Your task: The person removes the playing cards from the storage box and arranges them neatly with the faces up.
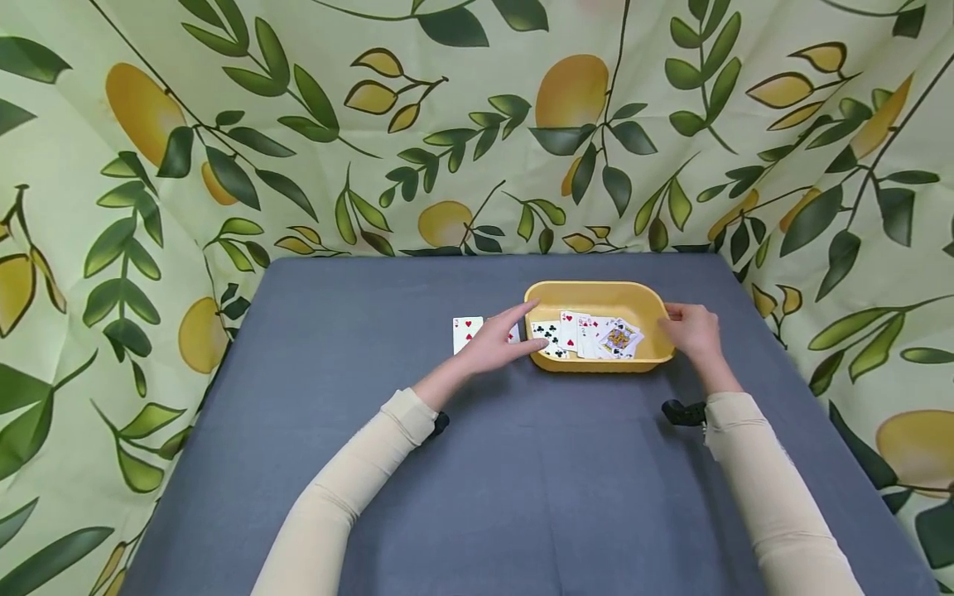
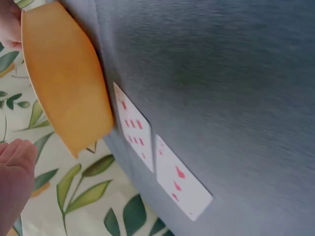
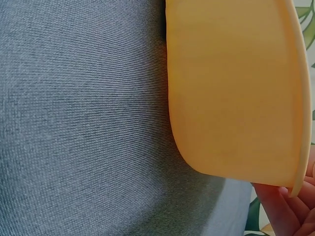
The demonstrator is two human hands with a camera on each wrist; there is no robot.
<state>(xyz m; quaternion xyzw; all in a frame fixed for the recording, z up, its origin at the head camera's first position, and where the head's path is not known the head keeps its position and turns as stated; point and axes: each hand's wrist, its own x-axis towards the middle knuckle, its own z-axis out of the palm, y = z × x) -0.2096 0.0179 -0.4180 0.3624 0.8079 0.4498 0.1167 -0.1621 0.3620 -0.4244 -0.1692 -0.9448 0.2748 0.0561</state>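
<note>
A yellow plastic tub [image 1: 596, 291] stands on the table with several face-up playing cards [image 1: 569, 331] inside, among them a club card and a court card. My right hand [image 1: 695, 331] grips its right end at the rim; in the right wrist view the fingers [image 3: 290, 206] are at the tub's corner. My left hand [image 1: 498, 338] is at the tub's left end, thumb and fingers spread. The left wrist view shows this hand [image 2: 17, 162] apart from the tub [image 2: 69, 73]. Beside the tub lie a heart card [image 1: 464, 331] and a diamond card [image 2: 135, 129], partly behind the left hand in the head view.
A grey-blue cloth covers the table [image 1: 477, 497]. Behind and at the sides hangs a curtain [image 1: 477, 108] printed with lemons and leaves. Dark straps [image 1: 683, 412] sit at the wrists, below the cream sleeves [image 1: 775, 497].
</note>
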